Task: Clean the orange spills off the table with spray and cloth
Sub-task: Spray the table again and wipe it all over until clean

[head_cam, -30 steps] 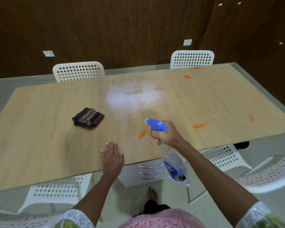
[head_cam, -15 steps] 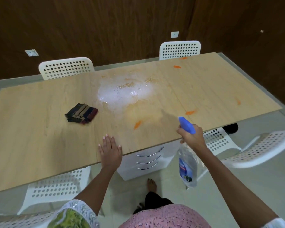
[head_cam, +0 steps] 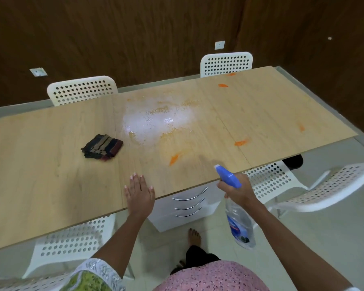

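Since the earlier frame, our right hand [head_cam: 236, 191] had carried the spray bottle [head_cam: 239, 223] rightward, gripping it.
Left hand [head_cam: 139, 194] lay flat, fingers straight, on the table [head_cam: 51, 175]; folded cloth [head_cam: 102, 149] sat beside foamy wet patch [head_cam: 156, 120]; orange spills [head_cam: 173, 159] remained.

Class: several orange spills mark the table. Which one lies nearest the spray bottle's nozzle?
The streak by the near edge, just right of the wet sprayed patch. The others lie farther right or toward the far edge, away from the spray bottle the right hand holds.

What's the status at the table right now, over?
Left hand flat on table; right hand grips spray bottle. Foam patch wet, orange spills unwiped. Cloth untouched. Nothing in the way.
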